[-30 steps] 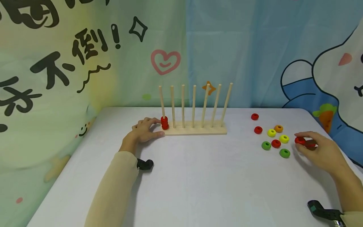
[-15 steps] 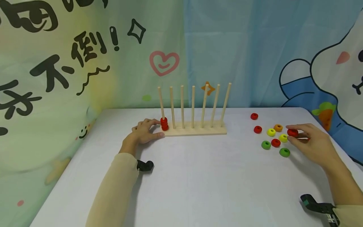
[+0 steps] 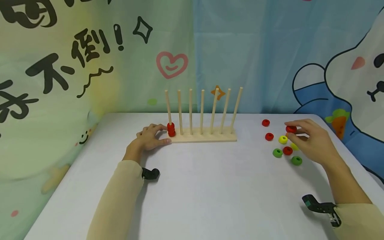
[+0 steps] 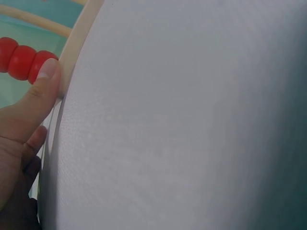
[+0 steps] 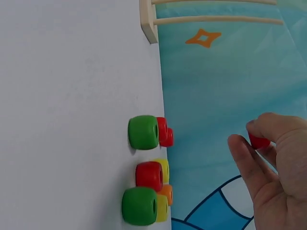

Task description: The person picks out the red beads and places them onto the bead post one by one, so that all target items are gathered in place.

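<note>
1. While I watch the head view from my distant post, the right hand pinches a red bead at three o'clock from centre, with loose beads around and below it. Fingertips kept low could nudge one, and rounded sides would let it roll. The far red bead, near nine o'clock from the pinch, lies close to the far edge of the table, so a knock might lose it.

2. Same view, eight o'clock: the left hand clasps the left end of the peg rack, beside the stacked red beads. Should that hold slacken, a push on a tall peg could slide or tip the base.

3. From the left wrist, at ten o'clock, the thumb overlaps the lowest stacked bead; I cannot tell whether they touch. The other fingers' contact is hidden, so I can't judge firmness.

4. From the right wrist, the pinched bead sits between three and four o'clock, partly covered. Its hole's direction is hidden from me; squeezed off-centre, that smooth curve could twist or squirt free.
</note>
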`<state>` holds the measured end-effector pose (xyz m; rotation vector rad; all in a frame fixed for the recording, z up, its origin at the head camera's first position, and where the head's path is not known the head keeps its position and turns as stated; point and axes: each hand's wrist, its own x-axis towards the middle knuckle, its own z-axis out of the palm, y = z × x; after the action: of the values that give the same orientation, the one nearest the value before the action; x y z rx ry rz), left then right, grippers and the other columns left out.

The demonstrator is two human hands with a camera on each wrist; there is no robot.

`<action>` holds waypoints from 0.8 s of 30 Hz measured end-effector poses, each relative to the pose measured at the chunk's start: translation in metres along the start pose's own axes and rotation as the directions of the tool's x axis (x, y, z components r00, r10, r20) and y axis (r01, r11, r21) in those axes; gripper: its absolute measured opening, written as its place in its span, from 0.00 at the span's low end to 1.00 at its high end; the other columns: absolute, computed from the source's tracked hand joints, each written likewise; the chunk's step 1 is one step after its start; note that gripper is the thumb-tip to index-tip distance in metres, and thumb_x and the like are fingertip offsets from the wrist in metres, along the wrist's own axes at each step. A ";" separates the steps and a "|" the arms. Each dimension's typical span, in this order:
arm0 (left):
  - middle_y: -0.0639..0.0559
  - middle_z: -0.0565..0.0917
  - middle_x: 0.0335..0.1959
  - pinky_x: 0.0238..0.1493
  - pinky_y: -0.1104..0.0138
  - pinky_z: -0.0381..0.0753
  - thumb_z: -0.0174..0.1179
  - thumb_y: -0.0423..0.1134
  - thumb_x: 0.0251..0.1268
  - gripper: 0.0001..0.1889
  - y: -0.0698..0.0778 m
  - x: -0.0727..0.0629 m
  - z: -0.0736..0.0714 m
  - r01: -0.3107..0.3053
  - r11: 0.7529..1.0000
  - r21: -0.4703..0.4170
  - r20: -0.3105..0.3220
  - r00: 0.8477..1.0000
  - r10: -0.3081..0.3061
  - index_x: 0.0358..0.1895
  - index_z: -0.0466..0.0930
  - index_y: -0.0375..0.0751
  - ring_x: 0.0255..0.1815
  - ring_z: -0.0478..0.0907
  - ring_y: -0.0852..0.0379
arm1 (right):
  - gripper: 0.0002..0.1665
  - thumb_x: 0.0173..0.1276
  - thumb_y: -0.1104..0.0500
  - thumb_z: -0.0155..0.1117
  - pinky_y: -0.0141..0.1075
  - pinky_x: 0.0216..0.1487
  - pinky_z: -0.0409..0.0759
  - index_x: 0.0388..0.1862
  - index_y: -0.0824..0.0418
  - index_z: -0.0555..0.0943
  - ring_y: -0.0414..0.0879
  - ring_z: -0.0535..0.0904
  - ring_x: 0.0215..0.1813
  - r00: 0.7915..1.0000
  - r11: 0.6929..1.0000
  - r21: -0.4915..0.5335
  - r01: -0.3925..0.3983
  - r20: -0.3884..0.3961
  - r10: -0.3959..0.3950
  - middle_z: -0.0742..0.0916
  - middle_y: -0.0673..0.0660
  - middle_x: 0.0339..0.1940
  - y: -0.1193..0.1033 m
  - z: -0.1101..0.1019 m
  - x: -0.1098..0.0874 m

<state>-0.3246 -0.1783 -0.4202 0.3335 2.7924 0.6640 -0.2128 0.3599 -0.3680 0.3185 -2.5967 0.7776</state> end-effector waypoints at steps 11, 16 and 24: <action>0.45 0.59 0.74 0.64 0.37 0.51 0.60 0.72 0.55 0.39 0.000 0.000 0.001 0.007 1.000 0.002 0.013 1.000 -0.007 0.70 0.64 0.64 0.73 0.51 0.37 | 0.22 0.70 0.62 0.65 0.10 0.38 0.67 0.62 0.59 0.78 0.59 0.81 0.49 0.998 0.997 0.054 -0.053 0.024 0.052 0.79 0.61 0.57 -0.012 0.008 0.011; 0.45 0.59 0.74 0.64 0.37 0.51 0.60 0.72 0.55 0.39 0.001 0.000 0.002 0.010 1.000 0.008 0.009 1.000 -0.010 0.70 0.64 0.65 0.73 0.51 0.37 | 0.21 0.70 0.58 0.65 0.09 0.41 0.65 0.61 0.58 0.78 0.56 0.80 0.48 0.997 0.996 0.060 -0.069 0.050 0.066 0.79 0.59 0.56 -0.016 0.010 0.013; 0.45 0.59 0.74 0.64 0.37 0.52 0.61 0.72 0.54 0.40 0.001 0.001 0.001 0.010 1.000 0.005 0.004 1.000 -0.010 0.70 0.64 0.65 0.73 0.51 0.38 | 0.21 0.70 0.59 0.65 0.11 0.41 0.68 0.61 0.59 0.78 0.46 0.80 0.46 0.999 0.997 0.075 -0.029 0.044 0.026 0.80 0.57 0.54 -0.028 0.014 0.019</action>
<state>-0.3253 -0.1771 -0.4211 0.3209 2.7907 0.6531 -0.2248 0.3272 -0.3572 0.3257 -2.6209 0.8894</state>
